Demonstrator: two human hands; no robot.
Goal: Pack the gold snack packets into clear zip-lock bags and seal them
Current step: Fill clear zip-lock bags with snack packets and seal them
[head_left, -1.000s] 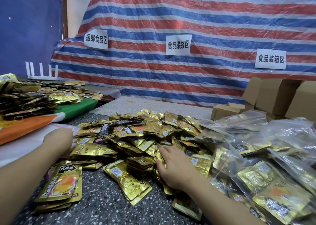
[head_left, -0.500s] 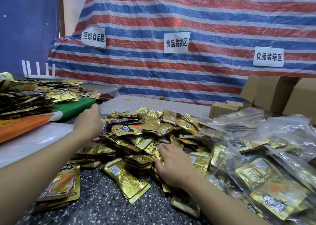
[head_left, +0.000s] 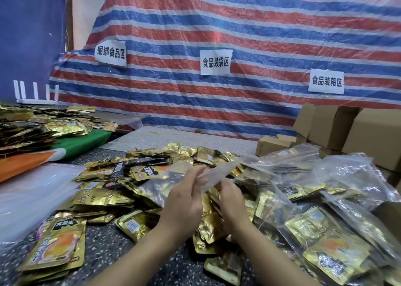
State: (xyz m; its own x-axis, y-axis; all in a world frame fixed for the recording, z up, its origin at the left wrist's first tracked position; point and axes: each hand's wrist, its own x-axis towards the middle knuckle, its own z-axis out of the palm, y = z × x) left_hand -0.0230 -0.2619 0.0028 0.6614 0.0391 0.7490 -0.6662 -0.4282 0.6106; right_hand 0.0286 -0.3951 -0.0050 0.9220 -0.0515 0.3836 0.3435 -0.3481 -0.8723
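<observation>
Above the packet pile [head_left: 152,177], both hands now hold a clear bag [head_left: 214,173].

Striped tarp [head_left: 238,36] backdrop with paper signs [head_left: 216,62]; blue wall [head_left: 30,36] left; speckled tabletop [head_left: 104,244]

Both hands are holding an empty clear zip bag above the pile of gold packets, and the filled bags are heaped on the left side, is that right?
One detail is off. The head view shows the filled bags heaped on the right side, not the left. The rest stands: the left hand and right hand hold an empty clear zip bag above the pile of gold packets.
</observation>
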